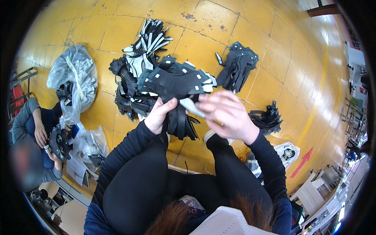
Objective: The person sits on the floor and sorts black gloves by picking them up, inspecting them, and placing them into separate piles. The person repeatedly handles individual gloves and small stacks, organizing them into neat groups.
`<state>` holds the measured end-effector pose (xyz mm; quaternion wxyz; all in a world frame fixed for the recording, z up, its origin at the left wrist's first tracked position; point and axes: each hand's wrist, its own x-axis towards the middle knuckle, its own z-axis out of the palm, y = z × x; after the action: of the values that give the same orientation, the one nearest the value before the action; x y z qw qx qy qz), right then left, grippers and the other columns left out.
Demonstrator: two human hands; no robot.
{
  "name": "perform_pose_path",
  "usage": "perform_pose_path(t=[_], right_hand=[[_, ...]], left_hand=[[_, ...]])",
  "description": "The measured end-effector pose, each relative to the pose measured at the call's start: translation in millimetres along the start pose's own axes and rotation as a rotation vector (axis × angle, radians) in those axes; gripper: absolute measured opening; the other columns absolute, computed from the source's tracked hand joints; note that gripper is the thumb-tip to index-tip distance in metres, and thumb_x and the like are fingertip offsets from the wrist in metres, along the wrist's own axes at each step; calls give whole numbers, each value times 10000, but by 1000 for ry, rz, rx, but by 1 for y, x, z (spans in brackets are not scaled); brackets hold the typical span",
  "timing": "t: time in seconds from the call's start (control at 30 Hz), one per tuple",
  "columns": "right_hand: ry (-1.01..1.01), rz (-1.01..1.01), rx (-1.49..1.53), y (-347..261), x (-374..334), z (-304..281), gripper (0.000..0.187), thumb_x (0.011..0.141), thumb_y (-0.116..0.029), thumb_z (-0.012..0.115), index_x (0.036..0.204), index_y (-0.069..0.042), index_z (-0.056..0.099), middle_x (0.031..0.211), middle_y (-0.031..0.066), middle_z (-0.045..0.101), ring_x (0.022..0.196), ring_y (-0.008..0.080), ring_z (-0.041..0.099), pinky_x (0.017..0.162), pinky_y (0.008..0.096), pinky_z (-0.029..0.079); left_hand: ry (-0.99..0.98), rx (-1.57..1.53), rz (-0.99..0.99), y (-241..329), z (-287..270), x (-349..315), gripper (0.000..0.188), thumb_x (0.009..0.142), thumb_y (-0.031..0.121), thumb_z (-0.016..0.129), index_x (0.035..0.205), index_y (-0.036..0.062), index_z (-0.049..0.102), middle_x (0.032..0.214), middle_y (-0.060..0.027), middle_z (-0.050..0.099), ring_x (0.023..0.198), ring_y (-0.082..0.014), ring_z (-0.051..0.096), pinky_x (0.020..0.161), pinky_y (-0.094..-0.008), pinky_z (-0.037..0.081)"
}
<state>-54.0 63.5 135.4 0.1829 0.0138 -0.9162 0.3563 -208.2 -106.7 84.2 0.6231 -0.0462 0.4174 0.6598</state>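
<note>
My left hand (157,116) grips a bundle of black fabric pieces (174,83) above my knees, its thumb lying across the narrow middle. Small white patches dot the fanned upper edge, and black straps hang below my grip. On the right of the bundle, my right hand (227,116) is partly smeared by motion. Its fingers are closed on a pale strip (191,107) that reaches across to the left thumb. Whether the strip is joined to the bundle is hidden.
Beyond the bundle, black-and-white strap piles (143,58) lie on the yellow tiled floor (203,23). More black pieces (238,64) and a smaller pile (267,118) lie to the right. A filled clear plastic bag (74,78) stands left, near a seated co-worker (29,121) handling black pieces.
</note>
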Motion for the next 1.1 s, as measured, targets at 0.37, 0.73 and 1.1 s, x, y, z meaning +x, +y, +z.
perform_pose_path(t=[0.37,0.73,1.1], right_hand=[[27,1092,311,20,-89,-72,189,842,-35,641,1011,41,677,896,64,713,829,83,626,761,246,493],[-181,1549,326,69,-341,-132,163,829,-40,638,978,8,685,878,31,691,850,114,624,811,267,476],[590,1401,-522,101,-393,-79,270,817,-108,662,1079,-42,671,1074,130,666,1055,263,602,901,347,460]], left_hand=[[141,143,49,10,-14,3,271,847,107,621,1077,-26,565,832,-110,641,751,-189,626,708,-303,516],[-24,258,-52,-10,-13,-7,378,821,110,612,1161,-30,522,926,-123,634,771,-204,613,675,-296,505],[-169,135,-198,-15,-15,-8,592,903,458,520,1246,-22,489,1010,-162,635,814,-274,630,743,-359,513]])
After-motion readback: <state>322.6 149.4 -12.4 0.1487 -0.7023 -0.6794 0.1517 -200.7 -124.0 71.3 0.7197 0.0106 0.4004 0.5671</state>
